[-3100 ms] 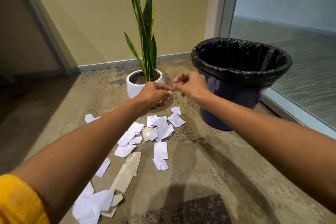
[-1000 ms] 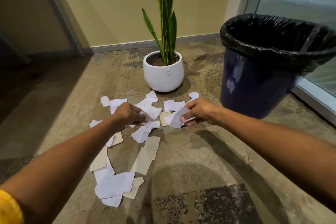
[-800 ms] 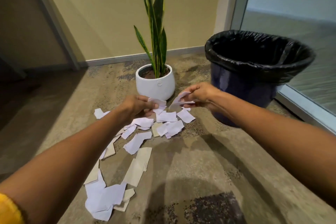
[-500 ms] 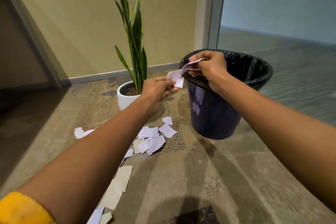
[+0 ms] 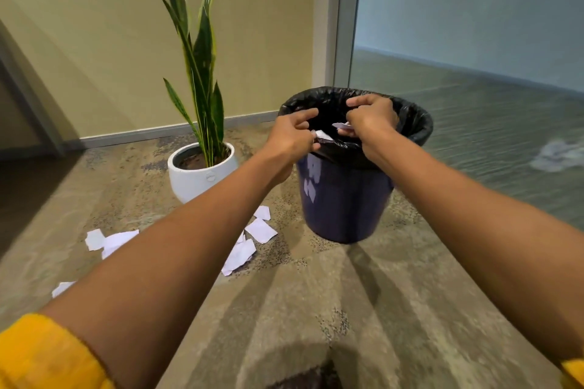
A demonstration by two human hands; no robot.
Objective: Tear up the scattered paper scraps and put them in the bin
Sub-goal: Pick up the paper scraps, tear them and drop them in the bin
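Note:
A dark blue bin (image 5: pixel 343 202) lined with a black bag (image 5: pixel 417 126) stands on the floor ahead of me. Both hands hover over its near rim. My left hand (image 5: pixel 292 137) pinches a small white paper scrap (image 5: pixel 323 135). My right hand (image 5: pixel 371 118) pinches another white scrap (image 5: pixel 343 126) just above the opening. The two pieces sit a short gap apart. Several white paper scraps (image 5: pixel 249 240) lie on the floor left of the bin, partly hidden by my left forearm.
A white pot (image 5: pixel 196 177) with a tall green plant (image 5: pixel 197 57) stands left of the bin. A yellow wall lies behind, and a glass partition (image 5: pixel 474 41) runs along the right. More scraps (image 5: pixel 107 238) lie at far left.
Both hands picked scraps off the floor, then rose to the bin. Since half a second ago they moved from beside the rim to over the opening, each holding a separate small piece.

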